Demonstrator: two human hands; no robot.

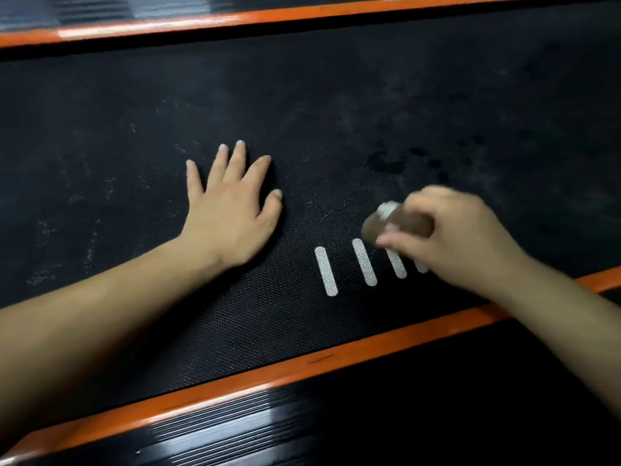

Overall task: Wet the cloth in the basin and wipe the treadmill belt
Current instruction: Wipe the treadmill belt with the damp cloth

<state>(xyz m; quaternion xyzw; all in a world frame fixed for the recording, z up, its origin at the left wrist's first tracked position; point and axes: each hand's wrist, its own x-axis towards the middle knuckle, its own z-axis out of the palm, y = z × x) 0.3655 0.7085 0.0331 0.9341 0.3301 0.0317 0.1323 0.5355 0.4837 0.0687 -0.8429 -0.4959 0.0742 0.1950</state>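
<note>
The black treadmill belt (pixel 302 95) fills most of the view, dusty and smeared, with dark wet patches (pixel 386 161) right of centre. My left hand (pixel 232 206) lies flat on the belt with its fingers spread. My right hand (pixel 450 233) grips a bunched brown and white cloth (pixel 396 222) and presses it on the belt, just above several white stripe markings (pixel 364 262). The right hand and cloth are blurred. The basin is out of view.
Orange trim strips run along both sides of the belt, one at the far edge (pixel 235 20) and one at the near edge (pixel 302 364). Black ribbed side rails (pixel 235 422) lie outside them.
</note>
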